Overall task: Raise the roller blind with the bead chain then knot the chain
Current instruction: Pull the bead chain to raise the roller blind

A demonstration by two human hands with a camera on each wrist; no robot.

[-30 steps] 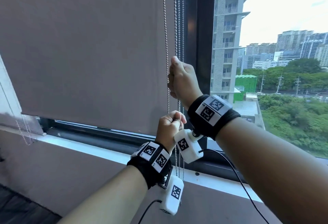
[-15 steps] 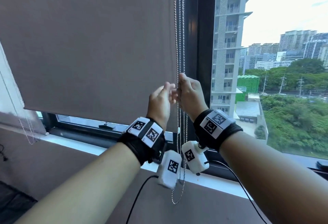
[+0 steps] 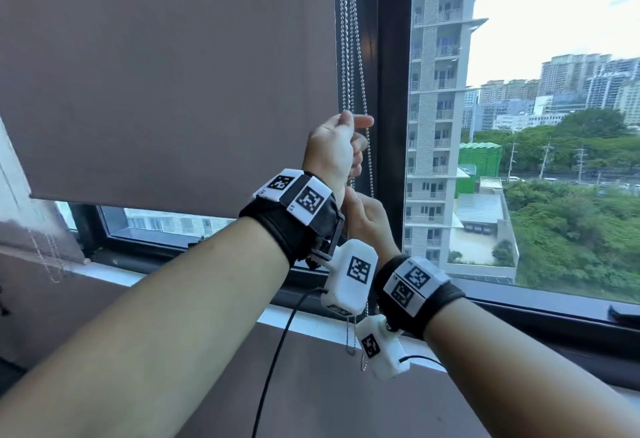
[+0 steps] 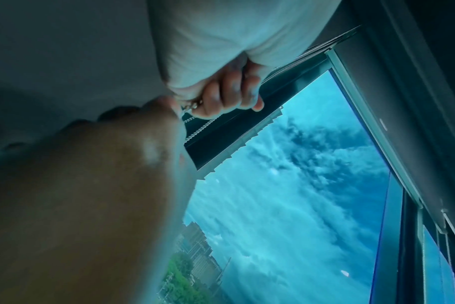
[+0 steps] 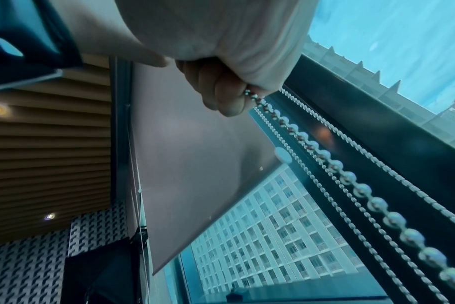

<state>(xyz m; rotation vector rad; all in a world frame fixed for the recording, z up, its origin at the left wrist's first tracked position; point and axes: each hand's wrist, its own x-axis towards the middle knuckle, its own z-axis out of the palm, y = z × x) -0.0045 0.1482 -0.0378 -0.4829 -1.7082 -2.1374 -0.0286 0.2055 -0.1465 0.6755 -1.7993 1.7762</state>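
Observation:
The brown roller blind point(image 3: 173, 73) covers most of the left window pane, leaving a strip of glass showing under its bottom edge. Several strands of silver bead chain point(image 3: 349, 56) hang along its right side. My left hand point(image 3: 349, 136) is the upper one and grips the chain with curled fingers point(image 4: 229, 98). Just below it, partly behind my left wrist, my right hand point(image 3: 363, 212) also grips the chain point(image 5: 312, 148), which comes out from between its curled fingers point(image 5: 221, 94). The chain's lower loops point(image 3: 351, 340) dangle under both wrists.
A black window post point(image 3: 391, 91) stands right behind the chain. The white sill point(image 3: 207, 281) runs below the hands. A second bead chain point(image 3: 48, 257) hangs at the far left. A black cable point(image 3: 277, 351) trails from my left wrist camera.
My left hand has let go low down and climbed above the right hand to a new hold. The right hand has pulled down. The gap under the blind is taller.

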